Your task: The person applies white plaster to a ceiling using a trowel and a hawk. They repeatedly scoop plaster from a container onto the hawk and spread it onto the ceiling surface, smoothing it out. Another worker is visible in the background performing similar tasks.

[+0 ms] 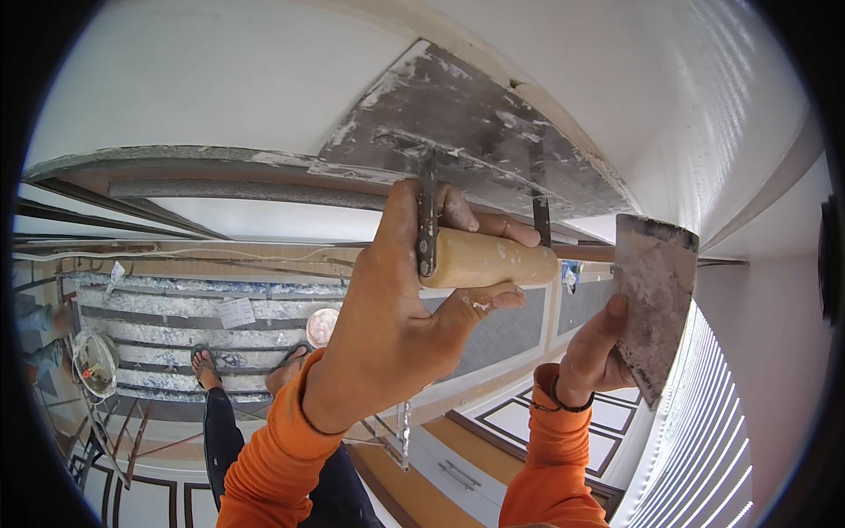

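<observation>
Person's 2 bright orange long sleeves (554, 462) at the lower centre of the frame, wrinkled fabric, thin dark band (576, 408) round the wrist of the right hand (590, 356), white flecks on the left hand (405, 304), dark trousers (224, 436) and 2 dark open sandals (197, 352) at lower left.

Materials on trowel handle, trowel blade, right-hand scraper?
Trowel handle: likely wood, smooth; pale tan with white specks.
Trowel blade: probably metal, dull; thin, flat, grey under white smears.
Scraper: perhaps metal, matte; dark edge shows, but residue covers most, so uncertain.
</observation>
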Demonstrator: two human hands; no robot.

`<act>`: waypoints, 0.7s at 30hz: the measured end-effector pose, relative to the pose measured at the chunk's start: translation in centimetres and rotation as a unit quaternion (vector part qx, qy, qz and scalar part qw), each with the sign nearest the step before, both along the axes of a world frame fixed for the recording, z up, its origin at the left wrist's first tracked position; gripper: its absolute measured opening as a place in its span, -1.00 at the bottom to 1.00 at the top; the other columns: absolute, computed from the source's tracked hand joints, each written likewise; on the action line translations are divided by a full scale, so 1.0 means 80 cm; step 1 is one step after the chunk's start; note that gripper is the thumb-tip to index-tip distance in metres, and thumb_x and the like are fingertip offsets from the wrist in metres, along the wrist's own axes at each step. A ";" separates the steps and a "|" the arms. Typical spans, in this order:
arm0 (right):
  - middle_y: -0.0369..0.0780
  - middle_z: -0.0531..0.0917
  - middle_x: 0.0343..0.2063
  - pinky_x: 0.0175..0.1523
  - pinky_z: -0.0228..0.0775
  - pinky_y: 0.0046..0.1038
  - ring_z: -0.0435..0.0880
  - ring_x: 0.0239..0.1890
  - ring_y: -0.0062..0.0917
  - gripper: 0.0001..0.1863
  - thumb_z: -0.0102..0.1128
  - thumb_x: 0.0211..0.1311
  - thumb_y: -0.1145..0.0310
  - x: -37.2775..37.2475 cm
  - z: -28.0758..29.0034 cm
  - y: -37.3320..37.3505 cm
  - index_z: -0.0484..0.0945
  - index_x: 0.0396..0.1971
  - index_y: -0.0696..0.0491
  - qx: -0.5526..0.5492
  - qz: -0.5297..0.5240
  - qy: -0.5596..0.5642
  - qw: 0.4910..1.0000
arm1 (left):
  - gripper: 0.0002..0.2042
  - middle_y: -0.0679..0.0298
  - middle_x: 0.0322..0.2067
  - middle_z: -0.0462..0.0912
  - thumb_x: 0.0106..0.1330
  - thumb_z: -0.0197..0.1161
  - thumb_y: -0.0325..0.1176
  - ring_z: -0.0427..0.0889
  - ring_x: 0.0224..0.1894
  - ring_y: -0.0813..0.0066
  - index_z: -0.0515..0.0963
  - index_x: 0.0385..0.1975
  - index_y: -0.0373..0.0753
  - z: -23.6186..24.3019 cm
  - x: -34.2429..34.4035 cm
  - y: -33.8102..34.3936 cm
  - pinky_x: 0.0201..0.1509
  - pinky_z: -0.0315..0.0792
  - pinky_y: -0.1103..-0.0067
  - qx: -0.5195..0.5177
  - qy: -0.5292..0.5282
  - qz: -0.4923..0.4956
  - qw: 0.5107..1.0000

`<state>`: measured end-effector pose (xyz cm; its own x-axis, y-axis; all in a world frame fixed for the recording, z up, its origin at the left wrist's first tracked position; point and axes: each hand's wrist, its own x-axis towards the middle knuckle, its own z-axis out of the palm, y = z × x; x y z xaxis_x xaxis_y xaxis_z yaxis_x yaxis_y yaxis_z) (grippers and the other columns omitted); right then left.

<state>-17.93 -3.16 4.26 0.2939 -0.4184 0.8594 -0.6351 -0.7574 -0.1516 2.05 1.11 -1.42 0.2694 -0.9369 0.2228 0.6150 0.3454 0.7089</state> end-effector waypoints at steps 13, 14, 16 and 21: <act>-0.11 0.55 -0.10 0.06 0.38 -0.34 0.53 -0.11 -0.44 -0.65 0.16 0.07 0.69 0.021 -0.006 0.008 0.44 -0.09 0.23 0.094 0.091 -0.149 0.980 | -0.58 -0.05 -0.18 0.59 0.12 0.27 -0.61 0.63 -0.24 0.46 0.11 -0.21 -0.25 0.005 0.001 0.003 -0.22 0.54 0.62 0.014 0.015 -0.009 1.000; -0.11 0.53 -0.07 0.10 0.34 -0.34 0.52 -0.09 -0.45 -0.63 0.15 0.07 0.69 0.025 -0.009 0.016 0.43 -0.07 0.22 0.145 0.114 -0.243 0.952 | -0.57 -0.05 -0.18 0.59 0.11 0.28 -0.61 0.63 -0.24 0.46 0.11 -0.22 -0.24 0.009 0.002 0.004 -0.22 0.54 0.62 0.026 0.037 -0.015 0.999; -0.17 0.42 0.03 0.20 0.31 -0.31 0.41 0.08 -0.42 -0.46 0.13 0.07 0.65 0.018 -0.009 0.027 0.27 0.10 0.13 0.254 0.139 -0.337 0.896 | -0.56 -0.04 -0.17 0.59 0.10 0.30 -0.60 0.62 -0.23 0.46 0.11 -0.22 -0.23 0.010 0.002 0.003 -0.20 0.53 0.63 0.035 0.043 -0.021 0.998; -0.14 0.47 -0.06 0.18 0.28 -0.25 0.43 0.03 -0.36 -0.60 0.03 0.10 0.56 0.037 -0.010 0.049 0.33 0.00 0.15 0.306 0.070 -0.548 0.775 | -0.53 -0.04 -0.17 0.59 0.08 0.34 -0.58 0.61 -0.17 0.44 0.12 -0.21 -0.21 0.006 -0.001 0.002 -0.10 0.48 0.63 0.007 -0.005 0.000 1.000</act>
